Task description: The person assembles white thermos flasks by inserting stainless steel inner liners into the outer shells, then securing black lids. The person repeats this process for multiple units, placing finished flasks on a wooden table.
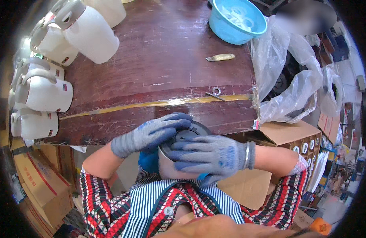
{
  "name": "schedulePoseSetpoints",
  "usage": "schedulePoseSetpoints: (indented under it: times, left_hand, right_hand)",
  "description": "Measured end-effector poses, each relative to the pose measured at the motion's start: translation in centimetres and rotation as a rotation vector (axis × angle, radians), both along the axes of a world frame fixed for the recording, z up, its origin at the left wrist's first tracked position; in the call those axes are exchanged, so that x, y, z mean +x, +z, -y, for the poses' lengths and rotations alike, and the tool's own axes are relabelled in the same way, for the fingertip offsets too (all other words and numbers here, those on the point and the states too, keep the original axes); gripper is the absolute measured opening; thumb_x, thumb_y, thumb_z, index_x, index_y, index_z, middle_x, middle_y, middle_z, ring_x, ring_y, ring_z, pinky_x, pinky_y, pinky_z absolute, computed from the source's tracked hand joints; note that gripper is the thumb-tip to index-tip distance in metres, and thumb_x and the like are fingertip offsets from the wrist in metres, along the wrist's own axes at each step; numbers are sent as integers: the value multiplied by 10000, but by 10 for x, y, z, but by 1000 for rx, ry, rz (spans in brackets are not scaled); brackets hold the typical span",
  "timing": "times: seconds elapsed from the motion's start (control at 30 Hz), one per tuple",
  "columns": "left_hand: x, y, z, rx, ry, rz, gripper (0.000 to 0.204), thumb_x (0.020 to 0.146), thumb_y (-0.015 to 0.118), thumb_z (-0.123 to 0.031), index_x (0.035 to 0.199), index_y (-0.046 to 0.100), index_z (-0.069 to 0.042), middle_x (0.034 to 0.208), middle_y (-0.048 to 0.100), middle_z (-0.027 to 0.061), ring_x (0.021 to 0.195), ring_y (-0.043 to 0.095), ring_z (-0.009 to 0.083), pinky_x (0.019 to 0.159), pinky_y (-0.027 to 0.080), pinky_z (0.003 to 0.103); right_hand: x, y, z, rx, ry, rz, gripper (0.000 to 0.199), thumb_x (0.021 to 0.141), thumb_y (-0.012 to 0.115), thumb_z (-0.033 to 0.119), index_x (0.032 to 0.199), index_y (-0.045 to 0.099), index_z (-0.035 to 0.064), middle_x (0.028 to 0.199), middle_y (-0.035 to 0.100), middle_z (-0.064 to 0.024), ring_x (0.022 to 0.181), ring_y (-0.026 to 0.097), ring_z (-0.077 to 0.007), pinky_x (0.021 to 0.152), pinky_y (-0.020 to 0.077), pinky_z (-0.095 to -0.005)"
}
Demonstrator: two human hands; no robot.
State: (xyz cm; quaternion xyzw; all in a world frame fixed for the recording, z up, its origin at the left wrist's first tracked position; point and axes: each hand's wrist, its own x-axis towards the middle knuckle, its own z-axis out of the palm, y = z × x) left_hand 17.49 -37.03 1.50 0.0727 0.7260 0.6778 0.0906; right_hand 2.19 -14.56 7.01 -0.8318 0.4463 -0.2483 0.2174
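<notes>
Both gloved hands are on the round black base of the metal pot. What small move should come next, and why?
Probably press the black base down evenly: the left hand and right hand both cover it, and the metal pot is braced against the body.

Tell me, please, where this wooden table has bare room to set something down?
The widest bare patch is mid-table, between the white kettles on the left and the blue basin at the far right. The near edge by the small washer is free too. The left edge is crowded with kettles, the right with plastic bags.
</notes>
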Motion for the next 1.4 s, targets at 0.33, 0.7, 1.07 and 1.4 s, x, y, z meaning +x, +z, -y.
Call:
schedulePoseSetpoints:
  times: [0.33,0.7,1.07,1.4]
  left_hand:
    - [-73,-27,-16,539,-422,-4,413,1077,467,-247,1351,650,3,1419,617,185,1328,574,309,1166,412,444]
    - [-27,-54,-17,1125,-10,338,583,1099,401,-442,1399,583,24,1428,605,184,1328,574,292,1179,418,437]
    - [6,-50,-29,1106,243,376,769,1057,396,-607,1501,453,19,1458,558,229,1328,562,345,1179,412,463]
    - [49,-90,-51,227,453,-41,559,1094,468,-355,1533,432,-11,1531,502,160,1393,494,286,1215,350,407]
  right_hand:
    - [43,2,53,205,-51,334,700,965,599,468,1517,468,59,1533,446,-228,1444,400,-412,1230,252,-539]
    - [-27,-34,-17,-98,-980,-18,506,891,729,278,1336,634,57,1359,616,-194,1224,596,-394,1055,474,-481]
    - [45,-18,14,-200,-561,113,537,719,847,420,1144,770,100,1190,745,-117,1091,722,-322,943,578,-437]
    - [42,-6,-21,-132,-569,257,557,699,884,350,1168,746,82,1195,748,-133,1192,677,-372,1046,477,-527]
